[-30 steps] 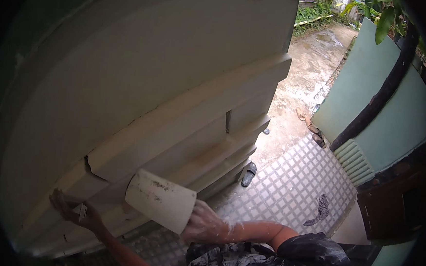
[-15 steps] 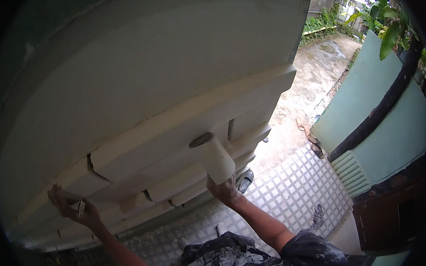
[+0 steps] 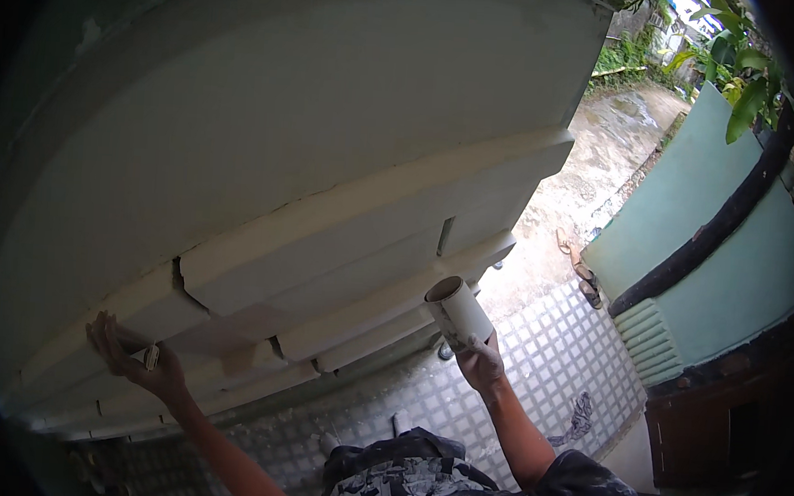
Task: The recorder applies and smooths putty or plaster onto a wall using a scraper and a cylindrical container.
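At the far left, the left hand (image 3: 136, 359) is raised against the lower stepped mouldings (image 3: 254, 348) of a large pale wall panel (image 3: 314, 125), its fingers spread apart and its palm turned toward the surface; a small pale object (image 3: 151, 357) sits between the fingers and the palm, too small to make out. The hand lies just below a dark crack (image 3: 179, 280) that breaks the upper moulding band. The mouldings run in layered ridges from lower left up to the right, ending in a stepped corner. Near that corner, the right hand (image 3: 481, 362) is closed around the lower end of a short white pipe piece (image 3: 458, 312), a hollow tube held tilted with its open mouth pointing up and left, close under the lowest ridge; whether it touches the ridge cannot be told. Below the hands lies a floor of small patterned tiles (image 3: 554, 349), and the person's dark patterned clothing (image 3: 455, 488) shows at the bottom edge. Further right, a wet concrete path (image 3: 593, 169) leads away, with a pair of sandals (image 3: 578, 259) on it beside a light green wall (image 3: 715, 249), a dark pipe (image 3: 717, 222) leaning across it, and green leaves (image 3: 736, 60) above.
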Motion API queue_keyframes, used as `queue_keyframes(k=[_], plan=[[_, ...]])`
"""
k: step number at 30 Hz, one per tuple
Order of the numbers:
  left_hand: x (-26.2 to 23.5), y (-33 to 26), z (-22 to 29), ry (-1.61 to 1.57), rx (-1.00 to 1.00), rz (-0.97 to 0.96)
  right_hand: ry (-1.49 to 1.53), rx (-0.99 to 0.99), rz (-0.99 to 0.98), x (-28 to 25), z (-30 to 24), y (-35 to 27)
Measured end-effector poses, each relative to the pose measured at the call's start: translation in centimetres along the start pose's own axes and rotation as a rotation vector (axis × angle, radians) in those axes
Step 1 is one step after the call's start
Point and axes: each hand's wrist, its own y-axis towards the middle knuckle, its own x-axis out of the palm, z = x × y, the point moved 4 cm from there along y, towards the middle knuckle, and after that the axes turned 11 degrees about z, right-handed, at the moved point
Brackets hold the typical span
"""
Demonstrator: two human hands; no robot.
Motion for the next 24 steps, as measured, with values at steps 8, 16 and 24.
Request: queue_keyframes(k=[8, 16, 24], plan=[[-3.5, -4.9, 3.3, -0.091, -0.313, 0.04, -0.032, 0.013, 0.032, 1.7, 0.4, -0.7], [-2.0, -12.6, 21.5, -1.145, -1.267, -0.482, -0.193, -0.059, -0.047, 4.0, 0.0, -2.2], [2.7, -9.8, 25.5, -0.962, -1.415, -0.952, -0.484, -0.103, -0.063, 3.9, 0.5, -2.8]])
